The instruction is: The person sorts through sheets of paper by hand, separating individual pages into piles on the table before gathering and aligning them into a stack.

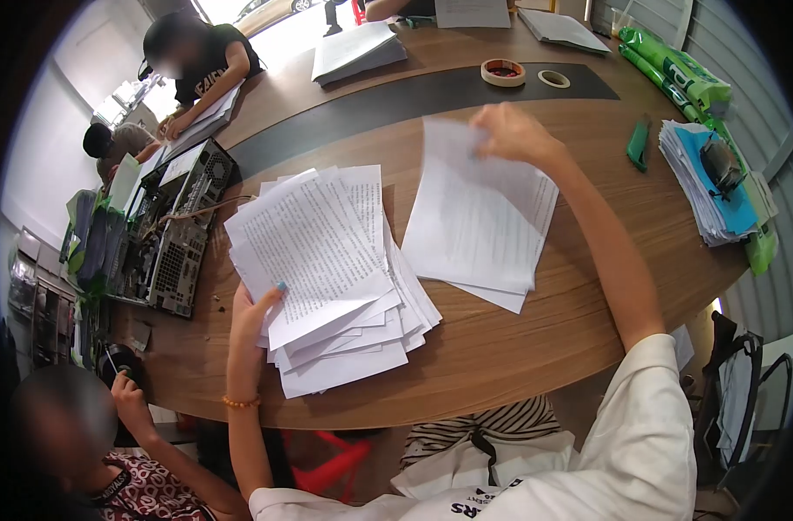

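My left hand (254, 319) grips the left edge of a loose, uneven stack of printed sheets (314, 247). Its thumb presses on the top page, while the other fingers are mostly hidden under the paper. To the right lies a smaller pile of sheets (492, 300). At that pile's far end, my right hand (516, 137) pinches the upper edge of a printed sheet (461, 204). Motion blurs this hand and the sheet's upper part, and the fingertips are only partly visible.
An opened computer case (184, 230) stands left on the wooden table (587, 286). Tape rolls (503, 73) and a green cutter (638, 143) lie beyond. Papers with a blue sheet (713, 165) and green packs (674, 69) line the right. Other people (210, 65) sit around.
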`<state>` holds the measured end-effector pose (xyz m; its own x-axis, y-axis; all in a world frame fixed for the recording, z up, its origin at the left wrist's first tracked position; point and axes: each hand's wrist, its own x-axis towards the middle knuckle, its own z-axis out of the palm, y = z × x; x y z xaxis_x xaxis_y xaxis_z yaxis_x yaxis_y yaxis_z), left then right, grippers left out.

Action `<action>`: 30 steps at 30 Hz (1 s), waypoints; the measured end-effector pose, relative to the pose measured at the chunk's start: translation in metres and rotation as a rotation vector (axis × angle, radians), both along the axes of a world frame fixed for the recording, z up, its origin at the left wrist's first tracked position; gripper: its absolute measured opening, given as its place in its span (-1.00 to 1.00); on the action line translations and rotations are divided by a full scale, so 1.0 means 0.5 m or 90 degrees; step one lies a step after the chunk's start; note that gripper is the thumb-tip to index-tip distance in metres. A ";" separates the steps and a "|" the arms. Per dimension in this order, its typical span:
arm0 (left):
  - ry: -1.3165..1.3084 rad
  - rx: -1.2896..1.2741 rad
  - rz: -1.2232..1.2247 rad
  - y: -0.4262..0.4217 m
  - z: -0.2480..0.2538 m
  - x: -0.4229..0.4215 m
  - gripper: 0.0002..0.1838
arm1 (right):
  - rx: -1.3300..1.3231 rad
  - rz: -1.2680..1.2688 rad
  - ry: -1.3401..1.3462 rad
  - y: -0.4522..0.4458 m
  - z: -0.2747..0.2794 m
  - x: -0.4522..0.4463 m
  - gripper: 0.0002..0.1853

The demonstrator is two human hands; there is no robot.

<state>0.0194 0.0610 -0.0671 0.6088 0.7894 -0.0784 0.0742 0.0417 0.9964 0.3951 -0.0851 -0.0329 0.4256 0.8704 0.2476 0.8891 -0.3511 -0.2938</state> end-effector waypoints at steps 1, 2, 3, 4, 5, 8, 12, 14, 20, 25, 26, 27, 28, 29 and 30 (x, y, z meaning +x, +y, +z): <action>-0.006 -0.005 0.009 -0.002 0.000 0.001 -0.57 | 0.146 -0.039 -0.066 0.005 0.021 -0.027 -0.65; -0.007 -0.006 0.009 0.000 -0.002 0.001 -0.57 | 0.290 -0.077 -0.134 0.014 0.040 -0.057 -0.75; -0.018 -0.011 -0.002 0.003 -0.005 0.000 -0.57 | 0.411 -0.015 -0.143 0.021 0.053 -0.082 -0.75; -0.027 -0.015 -0.012 0.005 -0.006 -0.001 -0.57 | 0.532 0.049 -0.151 0.027 0.065 -0.113 -0.72; -0.027 -0.015 -0.011 0.003 -0.006 -0.001 -0.57 | 0.491 0.083 -0.166 0.027 0.069 -0.152 -0.70; -0.019 0.004 -0.019 0.002 -0.004 0.001 -0.57 | 0.438 0.283 -0.304 0.039 0.019 -0.280 -0.64; -0.109 -0.153 0.022 -0.012 0.018 0.004 -0.56 | 0.265 0.377 -0.361 0.025 -0.101 -0.414 -0.69; -0.187 -0.278 0.044 -0.013 0.019 0.004 -0.55 | 0.215 0.439 -0.131 0.024 -0.083 -0.412 -0.63; 0.007 0.037 -0.019 0.011 -0.012 -0.005 -0.55 | 0.014 0.439 0.086 0.029 -0.018 -0.366 -0.67; -0.014 0.004 -0.014 0.009 -0.009 -0.005 -0.57 | 0.056 0.086 -0.065 0.024 0.010 -0.112 -0.57; -0.018 0.004 -0.013 0.008 -0.009 -0.004 -0.57 | -0.072 0.028 -0.098 0.009 0.011 -0.051 -0.41; -0.011 0.017 -0.004 0.005 -0.007 -0.003 -0.58 | -0.163 -0.041 -0.070 -0.011 0.015 -0.023 -0.37; -0.003 0.031 0.004 0.004 -0.006 -0.001 -0.58 | -0.253 -0.112 -0.042 -0.027 0.020 -0.001 -0.33; -0.006 0.029 0.003 0.002 -0.003 0.000 -0.58 | -0.255 -0.113 -0.045 -0.040 0.020 0.022 -0.33; -0.010 0.015 -0.001 -0.002 0.000 0.001 -0.58 | -0.229 -0.091 0.023 -0.051 0.017 0.039 -0.37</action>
